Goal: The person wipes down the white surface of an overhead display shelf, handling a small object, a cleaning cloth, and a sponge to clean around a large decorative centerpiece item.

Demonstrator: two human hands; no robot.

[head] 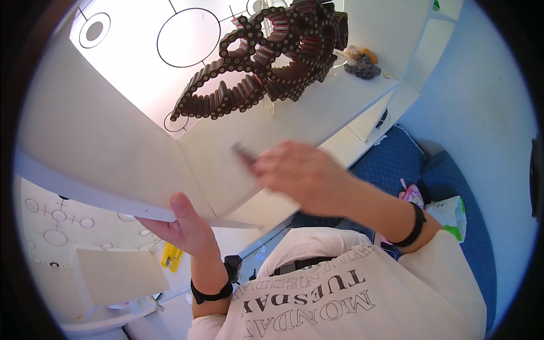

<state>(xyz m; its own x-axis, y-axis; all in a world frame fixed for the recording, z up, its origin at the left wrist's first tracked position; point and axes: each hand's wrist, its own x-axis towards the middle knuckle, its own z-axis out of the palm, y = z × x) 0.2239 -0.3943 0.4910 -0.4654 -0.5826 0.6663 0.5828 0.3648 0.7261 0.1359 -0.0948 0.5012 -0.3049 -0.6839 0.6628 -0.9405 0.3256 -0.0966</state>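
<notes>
My left hand grips the edge of a white shelf panel, thumb on the near side and fingers partly hidden behind it. My right hand is blurred and holds a small dark brownish object, too blurred to name, over a white shelf surface. Above both hands is a dark openwork sculpture built from many short cylinders with round brass-coloured ends and red between them. It appears to be held up by a clear stand.
A grey rock-like lump and an orange piece lie at the shelf's far right. Beside the shelf, a blue padded seat carries a pink pouch and a white-and-green packet. Lower left is a yellow object.
</notes>
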